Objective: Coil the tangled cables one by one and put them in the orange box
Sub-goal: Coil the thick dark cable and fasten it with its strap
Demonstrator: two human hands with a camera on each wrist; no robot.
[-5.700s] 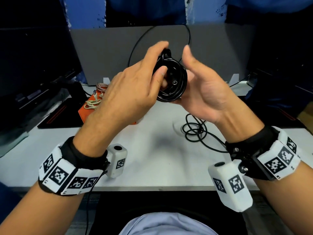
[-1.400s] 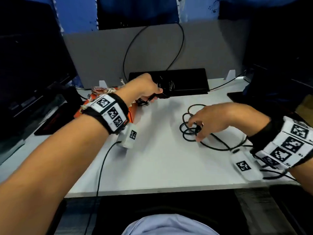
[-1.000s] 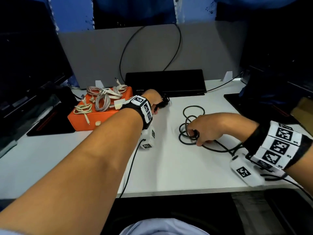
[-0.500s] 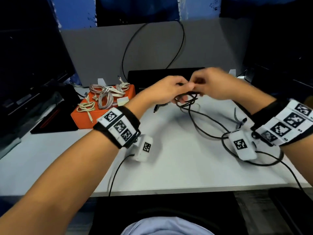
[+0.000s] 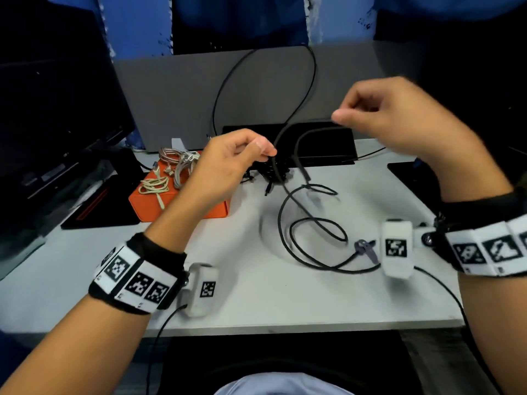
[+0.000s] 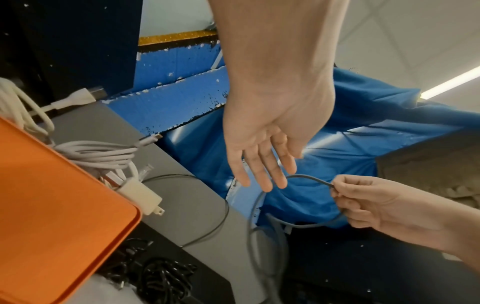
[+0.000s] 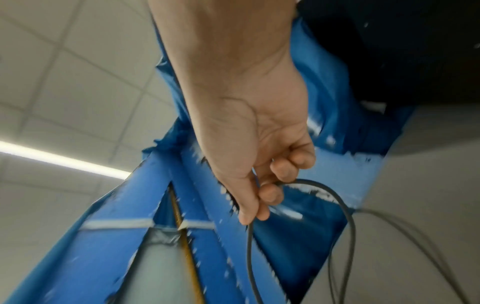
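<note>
White desk (image 5: 256, 303): right hand (image 5: 399, 121) pinches a black cable (image 5: 313, 223) beside the orange box (image 5: 148, 203). Left hand (image 5: 228, 163) stays spread; wind even loops.

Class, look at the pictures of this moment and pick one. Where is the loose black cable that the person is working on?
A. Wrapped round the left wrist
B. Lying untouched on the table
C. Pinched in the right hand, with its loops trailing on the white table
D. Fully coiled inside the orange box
C: the right hand pinches the black cable above the white table, where its loops trail beside the orange box.
</note>
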